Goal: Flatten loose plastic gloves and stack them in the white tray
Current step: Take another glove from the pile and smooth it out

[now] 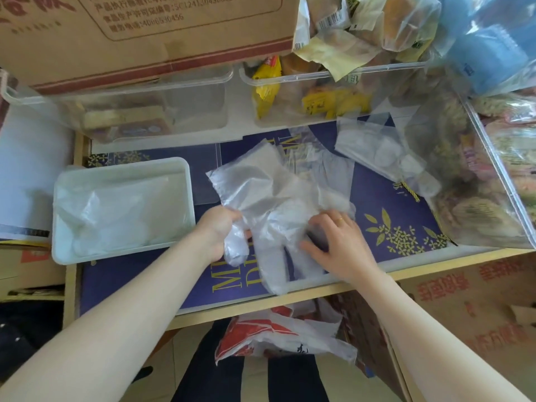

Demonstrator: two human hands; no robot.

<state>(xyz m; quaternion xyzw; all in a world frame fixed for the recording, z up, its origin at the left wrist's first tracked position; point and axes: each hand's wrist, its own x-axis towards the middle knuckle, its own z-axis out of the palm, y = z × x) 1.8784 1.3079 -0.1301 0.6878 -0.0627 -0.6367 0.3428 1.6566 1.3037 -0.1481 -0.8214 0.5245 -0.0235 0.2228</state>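
Hiding most of the left hand's (222,227) fingers is a bunched part of a clear plastic glove (269,204), so how those fingers are lying is hard to make out beyond the fist they are forming around the crumpled plastic. The glove is so thin and see-through that its edges are blurring into other loose gloves (377,146) lying further back and to the right, and I cannot tell how many sheets are overlapping under the hands. The right hand (338,243) is pressing down on the glove's near right part with fingers spread and bent, a ring (341,219) showing on one finger; whether it is pinching the plastic I cannot tell. The glove is lying between the two hands, spreading away from them toward the back. Just left of the left hand, a white tray (185,181) is sitting with flattened gloves (116,210) already lying inside it. Everything is resting on a tabletop (290,297) with pale wooden edges, covered by a dark blue printed sheet (385,204). Clear bins (319,79) of wrapped snacks are standing at the back, a cardboard box (145,33) is looming above them, and a red and white bag (278,335) is hanging below the front edge
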